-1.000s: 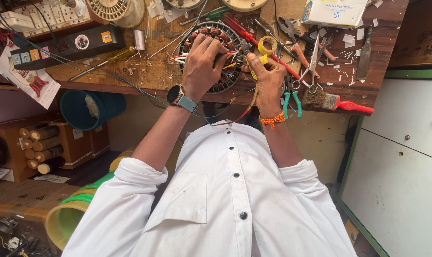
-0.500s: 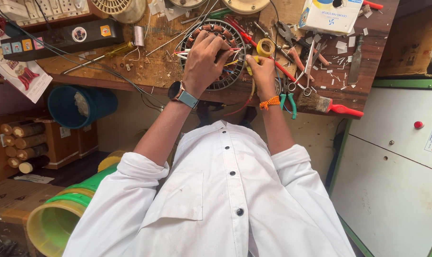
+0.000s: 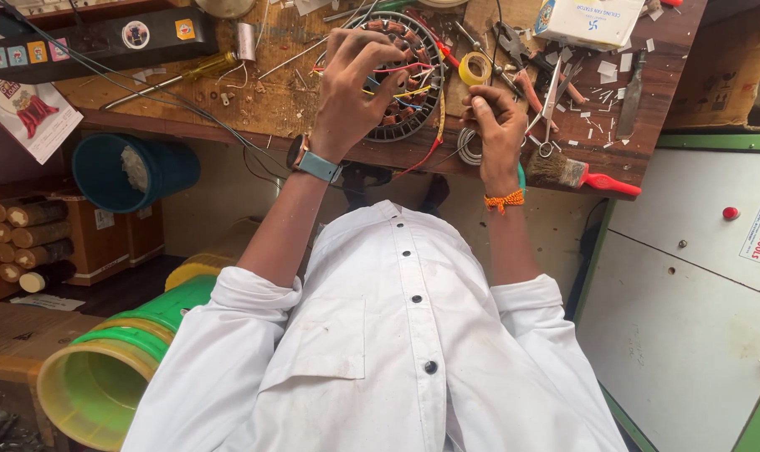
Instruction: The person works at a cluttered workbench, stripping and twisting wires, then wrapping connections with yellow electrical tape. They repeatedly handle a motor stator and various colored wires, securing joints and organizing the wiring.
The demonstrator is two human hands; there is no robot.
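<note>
The left hand (image 3: 355,79) rests on a round motor stator (image 3: 405,75) with copper coil windings, which lies on the wooden workbench (image 3: 271,100) at the far middle of the scene. Its fingers are bent and spread over the stator's left half, the fingertips touching the coloured wires (image 3: 401,79), red, yellow and blue, that run across the windings; whether they pinch a wire I cannot tell. A smartwatch (image 3: 313,161) with a teal strap sits on that wrist.

The right hand (image 3: 497,125) is just right of the stator at the near edge of the bench, fingers curled shut around a thin wire end. An orange thread band (image 3: 504,201) circles its wrist, and a small coil of pale wire (image 3: 468,146) lies beside it.

A roll of yellow tape (image 3: 474,69) lies just right of the stator. Farther right are scissors (image 3: 549,109), a file (image 3: 629,96), a brush with a red handle (image 3: 577,174) and scattered paper scraps. A white carton (image 3: 589,21) stands at the far right. On the left of the bench are a black power strip (image 3: 104,42) and a yellow-handled screwdriver (image 3: 179,71). Below the bench a teal bucket (image 3: 133,172) hangs on the left, and green and yellow buckets (image 3: 112,368) lie nearer
</note>
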